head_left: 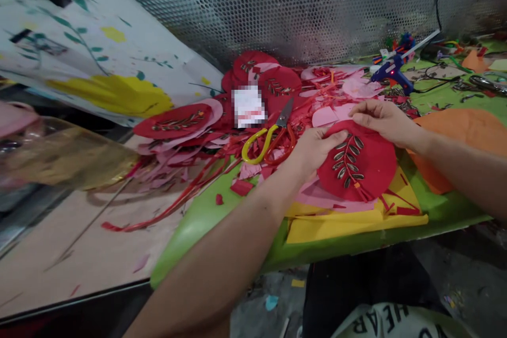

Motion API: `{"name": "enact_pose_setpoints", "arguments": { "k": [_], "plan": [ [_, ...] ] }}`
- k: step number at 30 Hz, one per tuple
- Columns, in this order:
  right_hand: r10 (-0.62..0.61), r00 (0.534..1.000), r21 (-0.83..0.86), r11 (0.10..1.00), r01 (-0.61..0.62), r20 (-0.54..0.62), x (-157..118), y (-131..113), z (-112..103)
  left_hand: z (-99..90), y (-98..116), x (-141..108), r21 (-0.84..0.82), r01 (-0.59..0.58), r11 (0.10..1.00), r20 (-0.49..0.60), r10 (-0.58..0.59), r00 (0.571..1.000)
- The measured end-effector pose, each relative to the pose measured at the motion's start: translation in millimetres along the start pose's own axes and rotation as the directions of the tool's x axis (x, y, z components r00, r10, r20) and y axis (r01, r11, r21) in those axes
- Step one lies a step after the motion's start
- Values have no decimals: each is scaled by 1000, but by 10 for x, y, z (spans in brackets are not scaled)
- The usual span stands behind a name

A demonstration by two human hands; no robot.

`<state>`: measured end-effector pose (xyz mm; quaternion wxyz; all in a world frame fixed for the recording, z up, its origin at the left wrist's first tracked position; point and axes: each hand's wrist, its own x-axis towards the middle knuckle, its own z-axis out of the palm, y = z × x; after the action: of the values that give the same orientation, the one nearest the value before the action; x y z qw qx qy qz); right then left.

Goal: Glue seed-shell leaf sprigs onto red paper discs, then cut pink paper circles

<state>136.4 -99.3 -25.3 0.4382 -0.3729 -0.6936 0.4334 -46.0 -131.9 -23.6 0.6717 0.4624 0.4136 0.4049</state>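
Observation:
A round red paper piece (374, 156) carries a sprig of striped seeds, like sunflower seeds, along a red stem. My left hand (317, 145) pinches its upper left edge between thumb and fingers. At the top edge, my right hand (380, 119) has its fingers bent together on the paper; what lies right at the fingertips is hard to make out. Pink paper (317, 195) and yellow paper (356, 224) lie beneath the disc. Just left of my left hand, scissors (257, 148) with one yellow and one red handle rest on scraps, blades pointing away.
A blue glue gun (392, 73) with a lit red light and cord stands back right. Orange paper (467, 142) lies under my right forearm. Finished-looking red discs (180, 120) are piled at left, below a perforated metal panel (301, 10). Red ribbon (158, 216) trails leftward.

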Motion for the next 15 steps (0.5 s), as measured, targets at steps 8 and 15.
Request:
{"name": "enact_pose_setpoints", "arguments": {
  "k": [8,15],
  "plan": [
    [-532,833,-654,578,489,153,15,18,-229,-38,6,21,-91,-138,986,-94,130,987],
    [-564,802,-742,448,499,198,9,60,-184,-18,4,18,-40,-127,991,-108,122,987]
  ]
}}
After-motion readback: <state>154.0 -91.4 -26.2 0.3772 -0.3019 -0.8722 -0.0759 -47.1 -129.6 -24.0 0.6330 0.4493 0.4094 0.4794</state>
